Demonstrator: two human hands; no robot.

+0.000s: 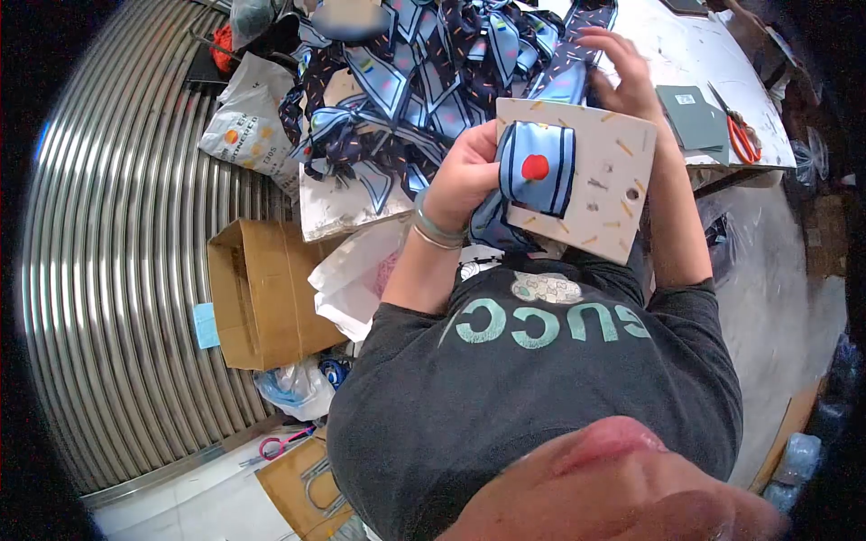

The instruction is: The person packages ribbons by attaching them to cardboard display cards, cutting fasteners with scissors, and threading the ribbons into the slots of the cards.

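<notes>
My left hand [462, 178] is closed on a blue satin scarf [538, 167] with navy stripes and a red dot. A stretch of it lies across the front of a pale display card [606, 180] printed with small orange dashes, and the rest hangs below my fingers. The card tilts in front of my chest. Beyond the card, my right hand [624, 77] is stretched over the table, fingers bent and apart, beside a navy and blue scarf end [570, 77]. Whether it touches that cloth I cannot tell.
A heap of similar scarves [406, 81] covers the left part of the white table [672, 45]. Orange-handled scissors [741, 135] and dark green cards [690, 117] lie at right. Left are a printed plastic bag [253, 122], an open cardboard box [280, 293] and a ribbed metal shutter [126, 216].
</notes>
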